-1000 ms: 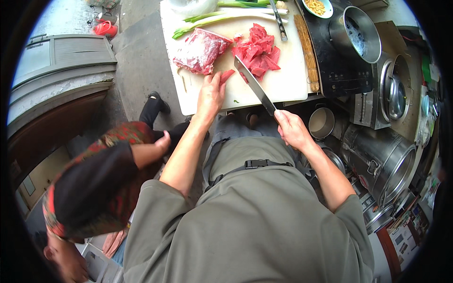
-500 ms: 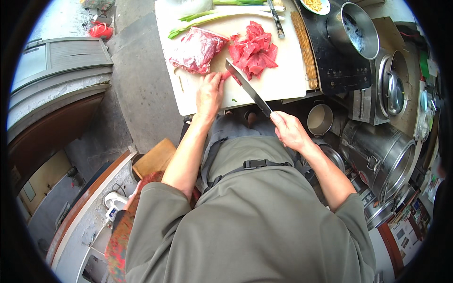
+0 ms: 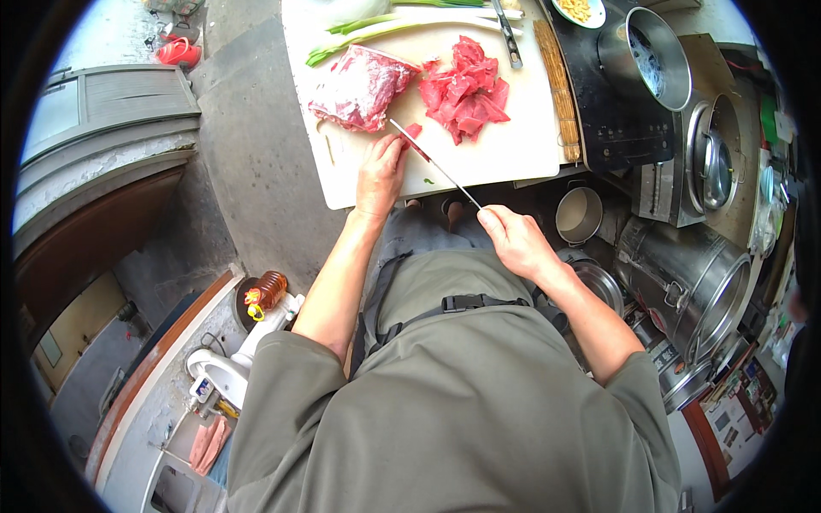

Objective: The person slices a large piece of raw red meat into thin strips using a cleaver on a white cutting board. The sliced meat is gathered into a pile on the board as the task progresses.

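1. Head view, upper centre: left hand at meat strip on cutting board; cannot tell whether its grip pinches
2. Right hand: grip clamped on knife, edge against meat strip
3. Likely risk: nicked left hand, should slick meat strip slide under knife

left hand: fingers bent on meat strip | right hand: gripping knife, blade across strip | cutting board: raw meat chunk left, sliced meat pile right, green onions beyond | black cooktop, right: steel pot on top
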The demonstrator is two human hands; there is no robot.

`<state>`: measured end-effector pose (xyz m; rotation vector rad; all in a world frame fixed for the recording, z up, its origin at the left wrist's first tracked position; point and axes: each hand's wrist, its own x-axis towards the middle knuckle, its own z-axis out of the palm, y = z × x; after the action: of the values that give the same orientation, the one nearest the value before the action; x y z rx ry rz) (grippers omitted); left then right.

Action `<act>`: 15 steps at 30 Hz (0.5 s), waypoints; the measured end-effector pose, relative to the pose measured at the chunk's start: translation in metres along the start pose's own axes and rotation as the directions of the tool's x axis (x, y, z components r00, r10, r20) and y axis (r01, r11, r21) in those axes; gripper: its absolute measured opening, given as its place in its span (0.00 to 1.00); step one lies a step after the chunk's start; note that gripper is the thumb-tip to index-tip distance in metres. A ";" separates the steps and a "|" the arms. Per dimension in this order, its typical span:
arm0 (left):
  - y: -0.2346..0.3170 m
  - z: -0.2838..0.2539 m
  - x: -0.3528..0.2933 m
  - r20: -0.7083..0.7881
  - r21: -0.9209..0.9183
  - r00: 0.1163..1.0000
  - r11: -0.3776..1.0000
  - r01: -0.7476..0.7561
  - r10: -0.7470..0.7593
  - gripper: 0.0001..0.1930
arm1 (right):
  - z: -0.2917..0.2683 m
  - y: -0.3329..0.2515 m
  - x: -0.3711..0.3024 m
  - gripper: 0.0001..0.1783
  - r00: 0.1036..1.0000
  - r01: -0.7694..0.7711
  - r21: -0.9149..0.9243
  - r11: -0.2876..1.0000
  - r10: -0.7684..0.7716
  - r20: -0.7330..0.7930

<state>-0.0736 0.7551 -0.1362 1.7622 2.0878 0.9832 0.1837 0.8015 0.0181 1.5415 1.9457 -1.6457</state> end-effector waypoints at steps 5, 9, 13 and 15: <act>0.000 0.000 0.003 0.033 -0.020 0.999 1.000 0.001 0.000 0.17 | 0.010 0.008 0.010 0.23 1.000 0.012 -0.031 0.999 -0.013 -0.022; 0.001 -0.006 0.008 0.070 -0.012 0.997 1.000 -0.027 0.028 0.13 | 0.012 0.024 0.021 0.25 0.997 0.051 -0.009 0.999 -0.052 -0.053; 0.011 -0.008 0.013 0.094 0.017 0.996 1.000 -0.006 0.004 0.11 | 0.003 0.030 0.011 0.24 0.986 0.057 0.024 0.998 -0.052 -0.157; 0.013 0.005 0.018 0.043 -0.060 0.997 0.997 -0.057 0.060 0.14 | -0.002 0.034 0.003 0.24 0.964 0.086 0.050 0.995 -0.071 -0.256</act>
<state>-0.0648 0.7744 -0.1277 1.8088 1.9700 1.0011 0.2089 0.7999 -0.0042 1.7999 2.1254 -1.6201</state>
